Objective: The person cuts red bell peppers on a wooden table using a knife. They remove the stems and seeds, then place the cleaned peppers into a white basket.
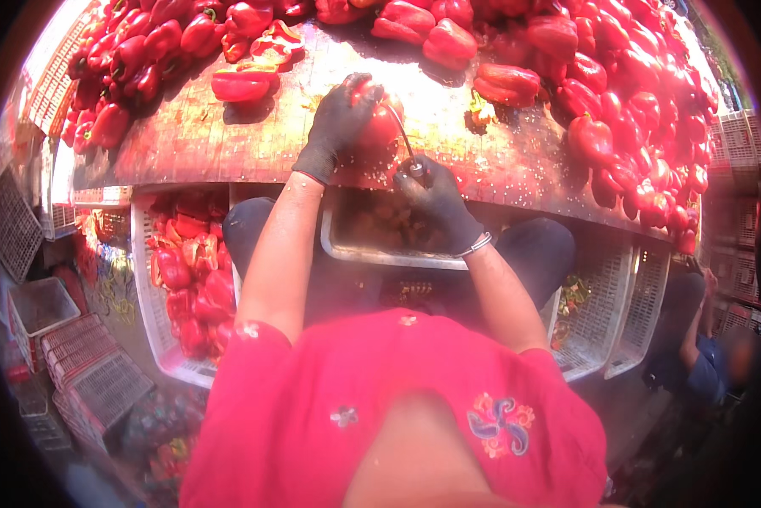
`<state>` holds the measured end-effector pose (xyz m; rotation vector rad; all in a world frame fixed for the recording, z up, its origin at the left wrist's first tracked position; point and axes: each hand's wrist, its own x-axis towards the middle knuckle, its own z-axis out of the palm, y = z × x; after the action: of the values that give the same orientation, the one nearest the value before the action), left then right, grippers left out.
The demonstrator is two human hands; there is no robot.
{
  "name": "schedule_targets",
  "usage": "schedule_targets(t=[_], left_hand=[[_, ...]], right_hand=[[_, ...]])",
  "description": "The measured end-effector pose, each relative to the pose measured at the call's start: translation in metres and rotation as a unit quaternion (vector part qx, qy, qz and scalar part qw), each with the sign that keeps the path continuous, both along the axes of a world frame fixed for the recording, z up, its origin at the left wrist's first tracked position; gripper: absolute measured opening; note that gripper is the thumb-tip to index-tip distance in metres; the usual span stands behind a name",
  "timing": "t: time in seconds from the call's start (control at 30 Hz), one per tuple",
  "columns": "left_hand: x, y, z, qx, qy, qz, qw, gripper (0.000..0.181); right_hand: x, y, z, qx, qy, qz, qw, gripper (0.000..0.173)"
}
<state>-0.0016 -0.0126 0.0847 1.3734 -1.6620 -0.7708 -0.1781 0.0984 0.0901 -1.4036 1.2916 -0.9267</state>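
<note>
My left hand (342,127), in a dark work glove, grips a whole-looking red bell pepper (380,127) on the sunlit wooden tabletop (190,140). My right hand (441,203), gloved too, is closed around the handle of a thin, curved metal blade (403,130). Its tip meets the upper part of the pepper; glare hides how deep it goes. Left of my hands lie a cut pepper piece (244,82) and an opened pepper (277,47). On the right, a pepper core (482,111) sits beside a red pepper (506,84). Pale seeds are scattered around.
Red peppers are heaped at the table's left (145,57) and right (615,114). Below the edge is a metal-rimmed tray (393,257). A white crate (149,317) holds cut peppers; another crate (593,317) holds pepper scraps. A person (704,362) sits far right.
</note>
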Motion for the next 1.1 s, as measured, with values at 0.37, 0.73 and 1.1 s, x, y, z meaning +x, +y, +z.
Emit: schedule_targets(t=[0.37, 0.73, 1.1], left_hand=[[-0.022, -0.013, -0.012, -0.206, -0.027, 0.149, 0.967, 0.034], [-0.006, -0.022, -0.021, -0.024, 0.031, 0.038, 0.999, 0.042], [-0.041, 0.023, 0.010, -0.110, -0.003, 0.020, 0.994, 0.035]], right_hand=[[0.012, -0.071, 0.007, 0.088, -0.041, 0.043, 0.994, 0.017], [-0.005, -0.026, 0.026, -0.068, 0.089, -0.074, 0.991, 0.043], [-0.032, -0.075, 0.039, -0.121, 0.085, 0.127, 0.981, 0.062]])
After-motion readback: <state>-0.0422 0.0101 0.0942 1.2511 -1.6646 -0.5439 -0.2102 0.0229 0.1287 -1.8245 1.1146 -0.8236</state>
